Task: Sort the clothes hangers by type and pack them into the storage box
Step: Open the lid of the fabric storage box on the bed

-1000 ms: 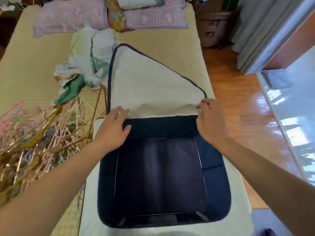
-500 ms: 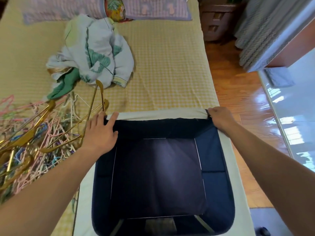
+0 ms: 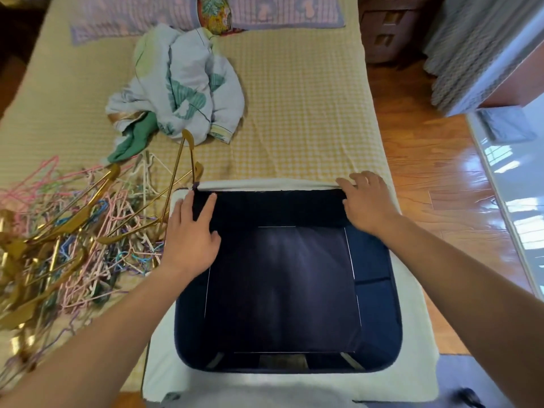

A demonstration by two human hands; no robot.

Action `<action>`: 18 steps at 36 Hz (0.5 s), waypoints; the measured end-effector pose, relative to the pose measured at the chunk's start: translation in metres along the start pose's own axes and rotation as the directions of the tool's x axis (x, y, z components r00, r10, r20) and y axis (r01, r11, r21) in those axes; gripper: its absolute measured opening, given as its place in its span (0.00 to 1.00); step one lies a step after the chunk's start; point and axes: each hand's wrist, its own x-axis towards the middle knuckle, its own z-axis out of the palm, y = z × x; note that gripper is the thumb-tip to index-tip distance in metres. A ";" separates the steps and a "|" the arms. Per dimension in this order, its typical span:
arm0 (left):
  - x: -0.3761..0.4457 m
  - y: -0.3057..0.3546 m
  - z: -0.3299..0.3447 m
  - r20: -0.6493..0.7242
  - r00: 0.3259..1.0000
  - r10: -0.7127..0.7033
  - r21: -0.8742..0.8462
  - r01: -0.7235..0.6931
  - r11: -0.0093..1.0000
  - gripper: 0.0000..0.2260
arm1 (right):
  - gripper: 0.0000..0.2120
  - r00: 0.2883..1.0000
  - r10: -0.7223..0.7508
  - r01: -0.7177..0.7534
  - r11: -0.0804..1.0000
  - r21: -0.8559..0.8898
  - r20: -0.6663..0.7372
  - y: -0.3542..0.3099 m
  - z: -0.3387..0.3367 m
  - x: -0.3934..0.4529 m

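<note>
Both hands [image 3: 191, 237] [image 3: 369, 203] flat on storage box [image 3: 379, 304] far rim (interior empty) — hangers [image 3: 73, 231] left.

A bed [image 3: 309, 92] in yellow checked cover fills the room; glossy wooden floor [image 3: 441, 178] right, grey curtains [image 3: 471, 48] and perhaps a brown cabinet [image 3: 385, 28] far right.

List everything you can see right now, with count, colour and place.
Storage box: one, navy inside, cream outside, open, near end of bed.
Hangers: tangled pile, too many to count, gold, pink, white, blue, left of box.
Crumpled cloth: one, white with green print, mid-bed.
Pillows: lilac, far end; count unclear.
Bed cover: one, yellow checked.
Left hand: on box's far left rim.
Right hand: on box's far right rim.
</note>
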 end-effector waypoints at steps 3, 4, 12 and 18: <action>-0.069 -0.001 0.015 0.030 0.982 -0.184 -0.064 0.186 0.981 0.36 | 0.32 0.992 0.045 -0.029 0.990 0.138 -0.119 -0.001 0.004 -0.034; -0.082 -0.004 0.020 0.032 0.968 -0.247 -0.089 0.249 0.964 0.36 | 0.32 0.984 0.084 -0.055 0.983 0.177 -0.160 -0.003 0.004 -0.041; -0.202 -0.017 0.057 0.152 0.804 -0.574 -0.168 0.594 0.787 0.37 | 0.38 0.888 0.456 -0.430 0.787 0.443 0.051 -0.018 0.020 -0.156; -0.203 -0.002 0.053 0.079 0.770 -0.634 -0.163 0.637 0.753 0.30 | 0.42 0.924 0.378 -0.369 0.834 0.411 0.064 0.001 0.023 -0.163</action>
